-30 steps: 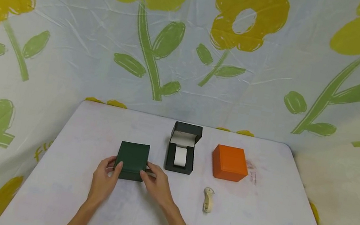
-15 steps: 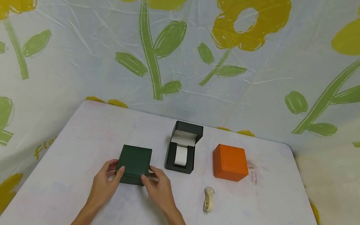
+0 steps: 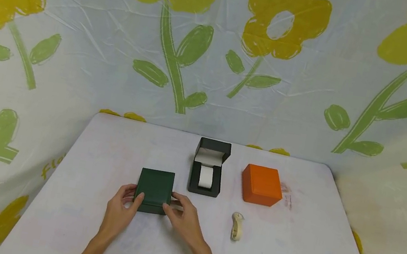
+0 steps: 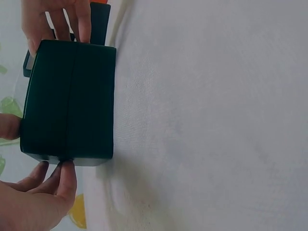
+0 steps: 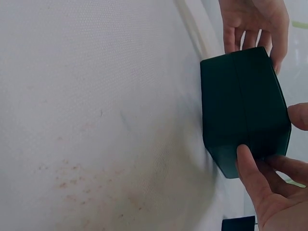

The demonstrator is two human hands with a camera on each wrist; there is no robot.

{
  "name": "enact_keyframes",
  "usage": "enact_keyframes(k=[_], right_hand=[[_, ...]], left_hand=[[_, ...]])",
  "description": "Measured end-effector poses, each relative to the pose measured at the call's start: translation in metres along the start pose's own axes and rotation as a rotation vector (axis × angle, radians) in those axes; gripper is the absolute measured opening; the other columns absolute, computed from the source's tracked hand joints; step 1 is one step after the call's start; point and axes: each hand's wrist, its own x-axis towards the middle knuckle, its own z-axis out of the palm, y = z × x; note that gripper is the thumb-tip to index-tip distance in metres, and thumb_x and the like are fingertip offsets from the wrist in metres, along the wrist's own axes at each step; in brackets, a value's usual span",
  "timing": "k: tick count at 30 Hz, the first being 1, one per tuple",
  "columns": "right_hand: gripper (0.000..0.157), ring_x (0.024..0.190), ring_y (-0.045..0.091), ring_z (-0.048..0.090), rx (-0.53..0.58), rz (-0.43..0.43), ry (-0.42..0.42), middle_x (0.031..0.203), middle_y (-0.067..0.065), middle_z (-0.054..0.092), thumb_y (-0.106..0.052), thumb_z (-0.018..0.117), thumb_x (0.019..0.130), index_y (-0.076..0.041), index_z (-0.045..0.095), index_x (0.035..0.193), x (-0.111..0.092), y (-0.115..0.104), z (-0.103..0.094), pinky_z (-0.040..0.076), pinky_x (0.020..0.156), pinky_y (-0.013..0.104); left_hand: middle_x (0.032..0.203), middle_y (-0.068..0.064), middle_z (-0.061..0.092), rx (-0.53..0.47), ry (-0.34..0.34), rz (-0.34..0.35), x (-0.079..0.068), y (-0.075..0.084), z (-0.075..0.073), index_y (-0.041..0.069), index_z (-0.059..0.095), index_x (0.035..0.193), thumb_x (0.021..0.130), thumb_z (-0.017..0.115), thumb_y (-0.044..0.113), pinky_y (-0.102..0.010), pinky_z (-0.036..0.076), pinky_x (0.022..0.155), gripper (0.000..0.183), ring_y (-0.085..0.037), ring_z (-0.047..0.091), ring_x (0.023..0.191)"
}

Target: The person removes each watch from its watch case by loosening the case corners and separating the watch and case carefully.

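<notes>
A closed dark green box point(image 3: 155, 186) with a hinged-looking lid seam sits on the white table, left of centre. My left hand point(image 3: 120, 211) holds its left side, with the thumb on the lid near the front corner. On the right side my right hand point(image 3: 185, 220) grips it the same way, thumb at the front right corner of the lid. The left wrist view shows the front face of the box point(image 4: 70, 98) with the seam across it. In the right wrist view several fingertips point(image 5: 246, 154) touch the side of the box around the seam.
Behind and to the right stands an open black watch box point(image 3: 206, 177) with a white cushion inside. An orange box point(image 3: 261, 185) is further right, closed. A cream wristwatch point(image 3: 236, 227) lies in front of it. A flowered cloth point(image 3: 124, 18) hangs behind the table.
Both hands have drawn the green box towards the person and slightly to the right. It is still closed. The other boxes and the watch have stayed in place.
</notes>
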Motion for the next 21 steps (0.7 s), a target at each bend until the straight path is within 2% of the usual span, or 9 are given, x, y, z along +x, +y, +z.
enact_keyframes(k=[9,15,21], right_hand=[[0.050,0.116,0.041,0.064,0.014,0.002,-0.006,0.135,0.024,0.059,-0.019,0.072,0.099,0.007,0.056,0.138,0.002,-0.004,-0.002,0.057,0.092,0.035],[0.071,0.125,0.042,0.057,0.017,-0.003,-0.072,0.148,0.025,0.047,-0.021,0.075,0.097,0.007,0.039,0.151,0.013,-0.003,-0.009,0.054,0.097,0.050],[0.088,0.133,0.035,0.051,-0.016,-0.007,-0.147,0.152,0.017,0.042,-0.027,0.082,0.091,-0.001,0.032,0.158,0.025,-0.003,-0.012,0.046,0.107,0.052]], left_hand=[[0.121,-0.015,0.067,0.009,-0.023,0.003,0.005,-0.002,-0.004,0.000,0.058,0.131,0.097,0.074,0.027,-0.043,0.054,0.095,0.046,-0.027,0.065,0.110],[0.126,-0.014,0.063,0.002,-0.072,0.036,0.019,-0.004,-0.009,0.000,0.053,0.140,0.096,0.075,0.032,-0.047,0.053,0.095,0.058,-0.028,0.063,0.112],[0.134,-0.014,0.057,0.013,-0.132,0.087,0.040,-0.002,-0.013,0.001,0.048,0.147,0.097,0.074,0.033,-0.050,0.050,0.100,0.064,-0.030,0.058,0.120]])
